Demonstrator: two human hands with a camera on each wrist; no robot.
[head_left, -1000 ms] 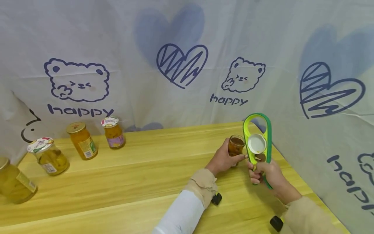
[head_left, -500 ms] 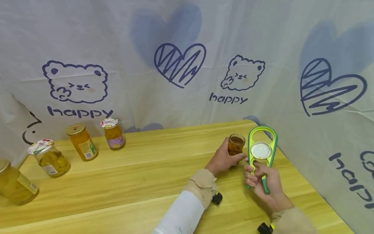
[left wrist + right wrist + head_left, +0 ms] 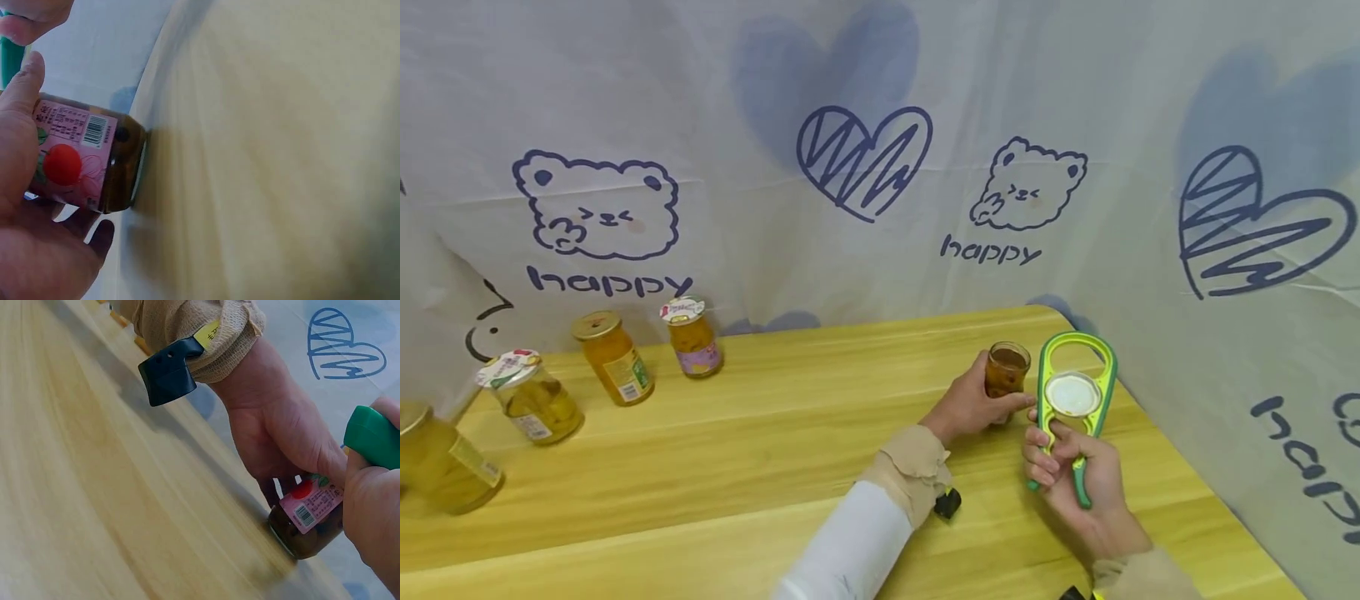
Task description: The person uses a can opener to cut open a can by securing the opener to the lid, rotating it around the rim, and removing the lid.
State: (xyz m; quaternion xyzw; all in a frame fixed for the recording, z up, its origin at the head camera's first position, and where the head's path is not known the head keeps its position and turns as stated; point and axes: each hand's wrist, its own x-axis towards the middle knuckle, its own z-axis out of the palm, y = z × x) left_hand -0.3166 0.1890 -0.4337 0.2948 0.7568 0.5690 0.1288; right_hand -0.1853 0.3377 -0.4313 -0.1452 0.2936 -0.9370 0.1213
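My left hand [image 3: 966, 408] grips a small glass jar [image 3: 1007, 379] of dark brown contents, its mouth uncovered. A pink label [image 3: 75, 153] with a red fruit and a barcode shows in the left wrist view, where the jar's base appears to meet the table. Just right of the jar, my right hand [image 3: 1093, 479] grips the handles of a green and yellow jar opener [image 3: 1108, 375]. A round metal lid [image 3: 1073, 394] sits in the opener, white inside facing up toward the head camera. One green handle [image 3: 375, 437] shows in the right wrist view.
Several filled jars stand at the table's left: a purple-labelled one [image 3: 697, 354], an orange one [image 3: 621, 367], one with a white patterned lid [image 3: 538, 408], and a larger one [image 3: 452, 462]. A printed cloth [image 3: 737, 208] hangs behind the wooden table [image 3: 737, 475].
My right hand has lowered the jar opener and tilted it back, so the lid's inside faces up more fully. My left hand and the jar have hardly moved.
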